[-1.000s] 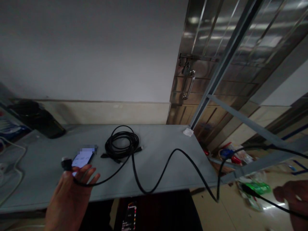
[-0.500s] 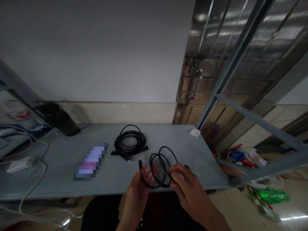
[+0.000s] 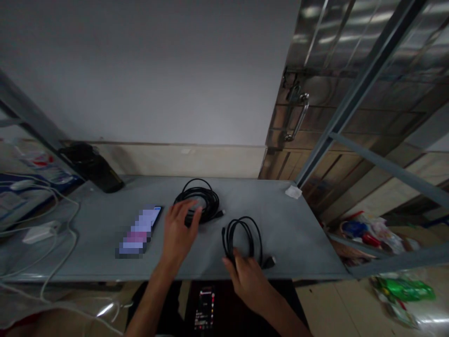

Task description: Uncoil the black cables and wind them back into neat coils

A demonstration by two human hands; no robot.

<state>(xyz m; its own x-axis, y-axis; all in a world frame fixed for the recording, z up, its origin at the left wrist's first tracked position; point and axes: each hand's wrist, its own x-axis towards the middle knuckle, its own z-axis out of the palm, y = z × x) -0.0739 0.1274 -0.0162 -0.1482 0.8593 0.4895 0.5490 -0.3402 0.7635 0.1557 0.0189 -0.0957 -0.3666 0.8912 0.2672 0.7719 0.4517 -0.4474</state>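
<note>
My right hand (image 3: pixel 249 282) pinches the near side of a small coil of black cable (image 3: pixel 251 230) above the table's front edge. That cable's dark plug (image 3: pixel 269 262) sticks out to the right of the hand. Farther back, a larger coil of black cable (image 3: pixel 209 199) rests on the grey table (image 3: pixel 242 196). My left hand (image 3: pixel 179 229) is over the left side of this coil, fingers curved and thumb apart, hiding part of it. Whether the fingertips touch the cable is hard to see.
A phone (image 3: pixel 140 231) with a blurred screen lies left of my left hand. Behind it leans a dark bottle (image 3: pixel 100 171). White cables and an adapter (image 3: pixel 41 231) occupy the left end. Crumpled tissue (image 3: pixel 293 192) sits near the right metal post. Another lit phone (image 3: pixel 205 309) is below the table edge.
My left hand has let go of the small coil and moved left and up to the larger coil. My right hand keeps the small coil, now gathered tighter. The view has shifted slightly.
</note>
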